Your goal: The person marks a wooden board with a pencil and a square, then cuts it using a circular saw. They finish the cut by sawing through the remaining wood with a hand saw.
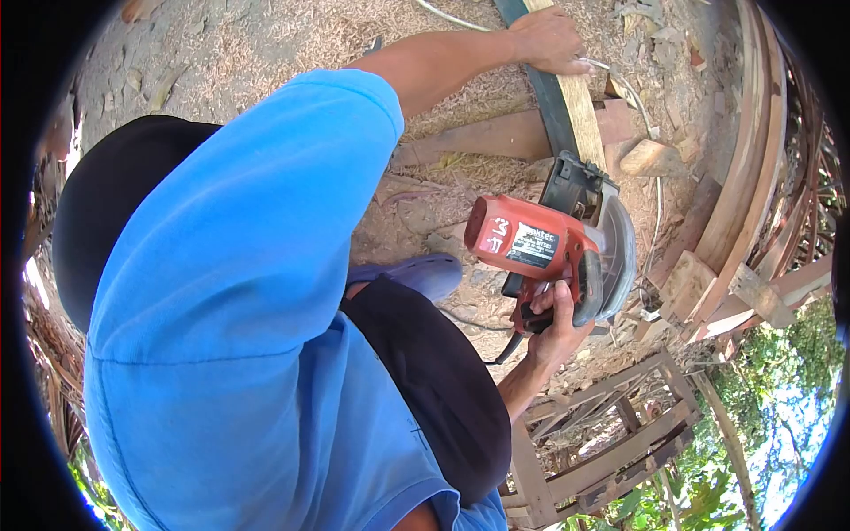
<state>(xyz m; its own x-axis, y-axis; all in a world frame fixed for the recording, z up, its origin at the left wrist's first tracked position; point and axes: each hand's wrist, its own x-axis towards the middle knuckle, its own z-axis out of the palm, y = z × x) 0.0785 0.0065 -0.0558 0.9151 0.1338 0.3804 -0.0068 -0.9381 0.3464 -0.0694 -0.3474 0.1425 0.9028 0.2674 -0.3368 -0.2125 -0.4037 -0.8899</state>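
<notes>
My right hand [556, 332] is wrapped around the rear handle of a red circular saw [529, 239] with a grey blade guard. The saw's dark base plate sits at the near end of a pale wooden board [580, 119]. Alongside that board runs a dark green plank [549, 102]. Farther up, my left hand [547, 40] grips the pale board, its fingers bent over the edge. The blade itself is hidden by the guard and the saw's body.
Wood shavings cover the ground [239, 53]. A grey cord [657, 195] runs past the board. A cut wood block [653, 159] lies beside it. Long curved-looking timbers [753, 150] are at the right, and a wooden frame [620, 425] stands below. A purple clog [425, 276] is near the saw.
</notes>
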